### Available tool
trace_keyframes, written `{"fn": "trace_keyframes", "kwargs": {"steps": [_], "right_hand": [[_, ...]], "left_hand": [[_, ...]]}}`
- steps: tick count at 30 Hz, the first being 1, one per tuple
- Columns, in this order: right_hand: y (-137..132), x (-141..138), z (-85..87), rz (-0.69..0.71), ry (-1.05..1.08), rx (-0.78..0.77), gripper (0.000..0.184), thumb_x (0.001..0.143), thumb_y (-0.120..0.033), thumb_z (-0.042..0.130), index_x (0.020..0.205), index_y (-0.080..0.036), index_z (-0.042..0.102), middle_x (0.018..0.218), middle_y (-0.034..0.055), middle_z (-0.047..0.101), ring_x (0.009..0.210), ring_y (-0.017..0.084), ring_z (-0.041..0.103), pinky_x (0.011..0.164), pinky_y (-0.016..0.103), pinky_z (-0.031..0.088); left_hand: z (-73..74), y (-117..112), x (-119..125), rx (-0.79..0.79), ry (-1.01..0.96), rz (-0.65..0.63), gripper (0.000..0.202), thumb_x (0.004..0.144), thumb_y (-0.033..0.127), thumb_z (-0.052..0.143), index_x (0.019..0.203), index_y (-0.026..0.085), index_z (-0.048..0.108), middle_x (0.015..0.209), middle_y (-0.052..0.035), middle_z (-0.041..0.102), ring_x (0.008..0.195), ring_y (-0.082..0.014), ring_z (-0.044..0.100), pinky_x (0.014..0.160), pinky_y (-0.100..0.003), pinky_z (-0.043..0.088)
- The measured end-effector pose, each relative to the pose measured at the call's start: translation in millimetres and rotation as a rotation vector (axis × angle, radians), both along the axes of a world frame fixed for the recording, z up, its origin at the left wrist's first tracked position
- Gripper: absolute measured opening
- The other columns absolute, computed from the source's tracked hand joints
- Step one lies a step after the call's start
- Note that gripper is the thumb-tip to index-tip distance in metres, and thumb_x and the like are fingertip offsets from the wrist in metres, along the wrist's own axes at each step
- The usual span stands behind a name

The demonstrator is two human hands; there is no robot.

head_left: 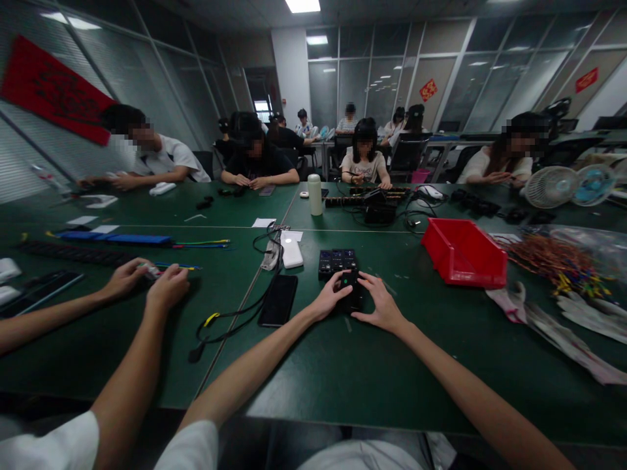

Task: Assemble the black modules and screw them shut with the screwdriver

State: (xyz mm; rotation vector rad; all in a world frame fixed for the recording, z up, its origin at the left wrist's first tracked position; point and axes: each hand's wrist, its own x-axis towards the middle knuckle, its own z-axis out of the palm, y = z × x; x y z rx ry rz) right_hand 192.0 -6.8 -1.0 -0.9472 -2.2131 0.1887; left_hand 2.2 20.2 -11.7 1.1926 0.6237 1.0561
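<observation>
Between my two hands, in the head view, is a small black box-shaped device with a green dot on its face. My left hand grips its left side, the thumb lying across the face near the dot. From the right, my right hand curves round it, its fingertips at the upper edge and thumb at the lower right. Just beyond my fingers, a row of similar black boxes stands on the green table. The underside of the held device is hidden.
Left of my hands lie a black phone, a looped black cable and a white power bank. To the right are a red bin, gloves and bundled wires. A co-worker's hands work at left.
</observation>
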Motion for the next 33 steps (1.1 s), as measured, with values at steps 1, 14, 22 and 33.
{"fn": "trace_keyframes", "kwargs": {"steps": [1,14,22,33], "right_hand": [[-0.2,-0.1,0.1,0.001,-0.002,0.003,0.081,0.068,-0.043,0.069,0.136,-0.021,0.031,0.140,0.0134,0.035,0.130,0.030,0.033,0.105,0.052,0.031],[-1.1,-1.1,1.5,-0.009,-0.012,0.009,0.077,0.069,-0.039,0.068,0.134,-0.020,0.032,0.139,0.0139,0.036,0.129,0.030,0.034,0.105,0.052,0.030],[-0.1,-1.1,-0.1,-0.001,-0.016,0.008,0.074,0.069,-0.038,0.067,0.134,-0.021,0.034,0.140,0.0134,0.035,0.129,0.030,0.034,0.104,0.052,0.032],[-1.8,-0.8,3.6,0.019,-0.033,0.004,0.073,0.070,-0.037,0.067,0.134,-0.021,0.035,0.141,0.0136,0.034,0.129,0.029,0.033,0.104,0.052,0.031]], "left_hand": [[-0.7,0.6,0.2,-0.009,-0.012,0.002,0.053,0.075,0.032,0.065,0.123,0.022,0.046,0.117,-0.0077,0.057,0.109,-0.0208,0.052,0.097,-0.038,0.038],[-5.3,6.0,-2.1,-0.222,-0.115,-0.027,0.045,0.077,0.039,0.061,0.118,0.023,0.051,0.111,-0.0057,0.060,0.099,-0.0185,0.058,0.087,-0.033,0.044],[-7.3,7.2,-0.8,-0.224,-0.122,-0.001,0.042,0.077,0.038,0.061,0.115,0.023,0.053,0.113,-0.0047,0.060,0.099,-0.0176,0.057,0.088,-0.032,0.043],[-8.1,7.1,-1.5,-0.205,-0.085,0.004,0.045,0.075,0.041,0.062,0.116,0.023,0.053,0.111,-0.0051,0.060,0.096,-0.0177,0.058,0.085,-0.032,0.045]]}}
